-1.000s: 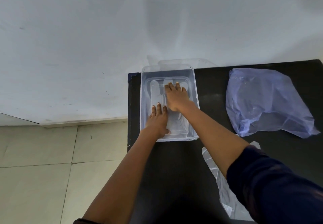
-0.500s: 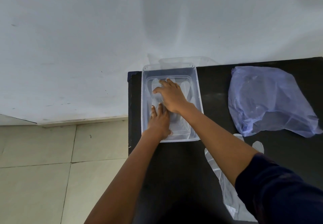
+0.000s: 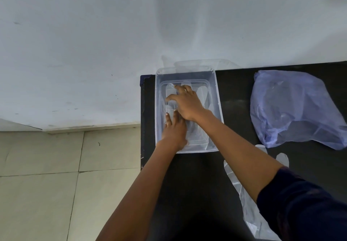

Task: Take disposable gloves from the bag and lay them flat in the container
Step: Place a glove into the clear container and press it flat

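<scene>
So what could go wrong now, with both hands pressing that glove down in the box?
The thin glove may cling to the right hand or left hand and lift out again when they withdraw. The container sits near the table's left edge, so a push could slide it off. The right forearm could drag the loose glove beneath it.

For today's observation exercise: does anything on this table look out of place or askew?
One clear glove lies loose on the black table under the right forearm, outside the container. Both hands press inside the container; nothing looks spilled or damaged.
</scene>
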